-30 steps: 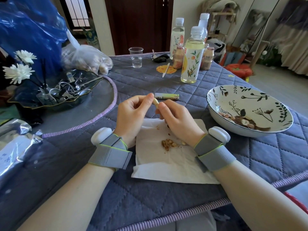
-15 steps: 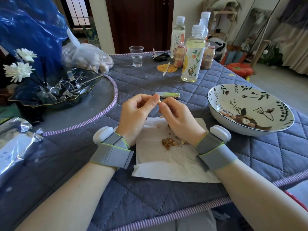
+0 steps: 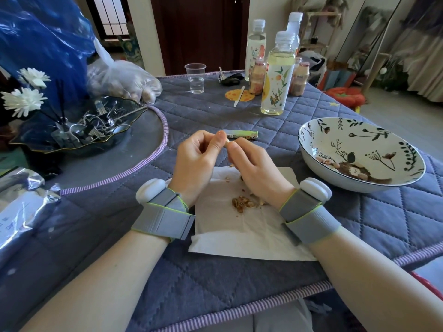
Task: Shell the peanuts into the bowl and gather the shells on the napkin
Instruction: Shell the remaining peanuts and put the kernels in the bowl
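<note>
Pinching a small pale peanut (image 3: 226,141) between their fingertips, the left hand (image 3: 194,161) and right hand (image 3: 254,167) meet above the white paper napkin (image 3: 239,228), where brown shell fragments (image 3: 243,202) lie. Just right sits the white leaf-patterned ceramic bowl (image 3: 354,140), holding shelled kernels (image 3: 330,162).

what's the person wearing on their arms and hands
Both forearms are bare, no sleeves or gloves. Each wrist has a wide grey band edged in lime green, carrying a rounded white pod: left wrist band, right wrist band.
</note>
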A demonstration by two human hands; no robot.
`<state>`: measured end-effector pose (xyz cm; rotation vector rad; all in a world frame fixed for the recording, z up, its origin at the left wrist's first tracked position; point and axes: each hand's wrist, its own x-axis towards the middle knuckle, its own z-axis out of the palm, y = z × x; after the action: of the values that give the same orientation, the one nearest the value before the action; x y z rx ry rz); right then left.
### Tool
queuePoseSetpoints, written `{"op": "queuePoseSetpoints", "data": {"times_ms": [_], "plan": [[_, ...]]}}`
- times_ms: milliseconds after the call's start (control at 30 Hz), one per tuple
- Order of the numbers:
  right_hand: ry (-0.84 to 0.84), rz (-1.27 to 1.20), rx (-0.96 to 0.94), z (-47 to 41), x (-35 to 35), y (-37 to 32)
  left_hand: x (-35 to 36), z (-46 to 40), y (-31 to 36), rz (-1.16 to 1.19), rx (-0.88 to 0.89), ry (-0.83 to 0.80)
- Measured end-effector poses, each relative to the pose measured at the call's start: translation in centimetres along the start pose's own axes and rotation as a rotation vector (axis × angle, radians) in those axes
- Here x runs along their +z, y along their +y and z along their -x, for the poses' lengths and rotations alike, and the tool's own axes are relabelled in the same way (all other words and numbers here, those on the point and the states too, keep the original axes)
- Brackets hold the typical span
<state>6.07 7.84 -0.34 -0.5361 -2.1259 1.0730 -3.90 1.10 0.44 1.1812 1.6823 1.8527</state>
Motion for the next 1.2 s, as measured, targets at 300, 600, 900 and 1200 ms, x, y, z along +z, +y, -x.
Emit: {"op": "queuePoseSetpoints", "data": {"times_ms": [300, 600, 900, 1200], "plan": [[0.027, -0.085, 0.027, -0.2, 0.3, -0.4, 0.7, -0.1, 0.0, 0.102, -0.025, 0.025], [0.051, -0.119, 0.018, -0.3, -0.3, -0.2, 0.0, -0.2, 0.5, 0.24, -0.097, -0.068], [0.082, 0.055, -0.093, 0.1, 0.2, -0.1, 0.3, 0.0, 0.6, 0.081, -0.073, 0.07], [0.086, 0.13, -0.075, 0.1, 0.7, -0.8, 1.0, -0.1, 0.3, 0.095, -0.004, 0.126]]}}
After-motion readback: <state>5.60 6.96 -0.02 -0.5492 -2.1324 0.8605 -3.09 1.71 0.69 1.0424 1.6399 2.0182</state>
